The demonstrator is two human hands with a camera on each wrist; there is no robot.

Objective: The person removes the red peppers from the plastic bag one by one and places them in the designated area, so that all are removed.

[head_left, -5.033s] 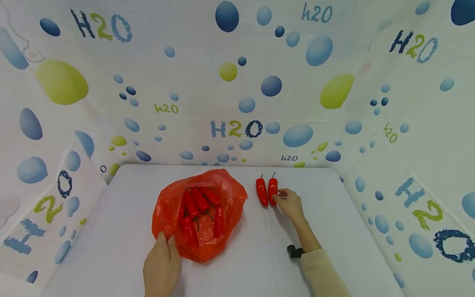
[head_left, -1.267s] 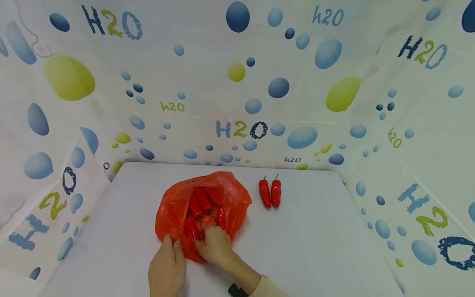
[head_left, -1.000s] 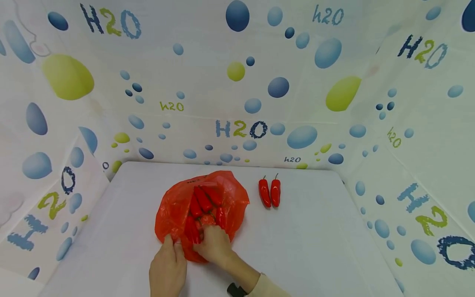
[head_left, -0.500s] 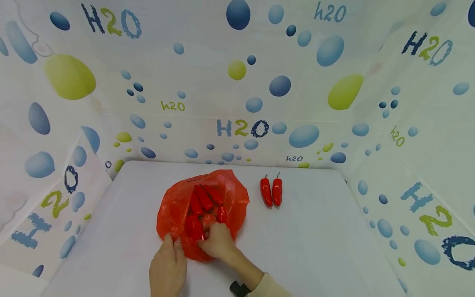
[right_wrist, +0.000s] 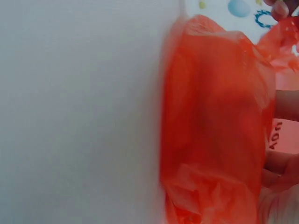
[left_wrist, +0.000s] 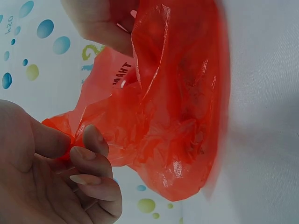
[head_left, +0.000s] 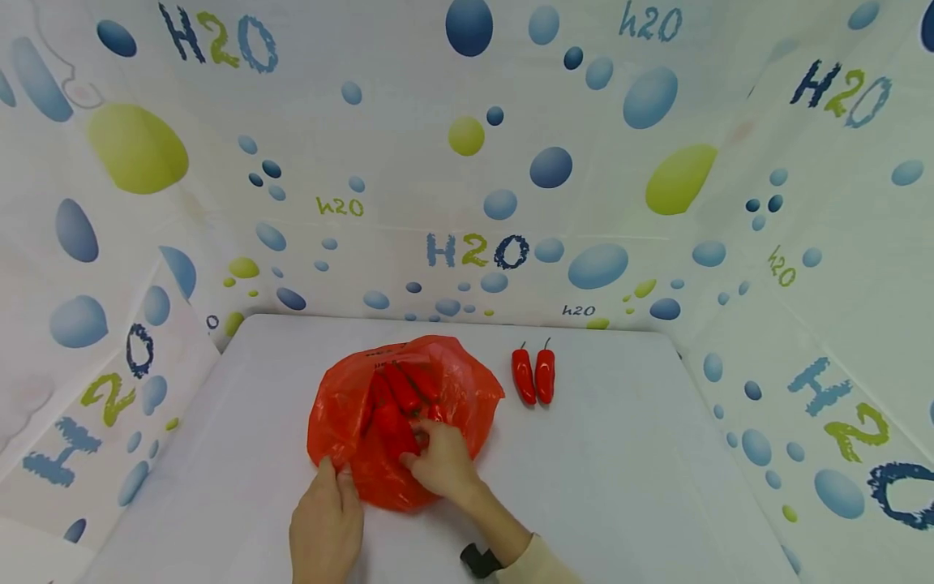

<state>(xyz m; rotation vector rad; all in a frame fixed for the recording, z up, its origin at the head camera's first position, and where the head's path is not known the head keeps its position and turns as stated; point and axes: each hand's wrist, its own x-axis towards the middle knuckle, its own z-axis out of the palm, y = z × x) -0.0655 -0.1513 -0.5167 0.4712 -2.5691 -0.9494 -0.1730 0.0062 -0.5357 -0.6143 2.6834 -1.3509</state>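
Note:
A red plastic bag [head_left: 332,422] lies with its mouth spread, several red chili peppers [head_left: 403,388] inside. My left hand [head_left: 326,523] pinches the bag's near left rim; the left wrist view shows thumb and index finger together on the film, the other fingers [left_wrist: 96,186] loosely bent. Inside the mouth, my right hand [head_left: 447,462] grips the lower end of one red chili pepper [head_left: 392,426]. In the right wrist view the bag's side [right_wrist: 215,107] hides most of that hand. Two more chili peppers [head_left: 523,376] lie side by side right of the bag, stems away from me.
The white table [head_left: 620,454] ends at a patterned cloth backdrop [head_left: 409,162], with cloth walls at left and right. A small black device [head_left: 477,560] sits on the right wrist, by a cream sleeve [head_left: 536,564].
Five seconds ago my right hand was at the outer pepper on the table; now it is in the bag. Lately it has shifted slightly up and right with a pepper. The left hand keeps its place.

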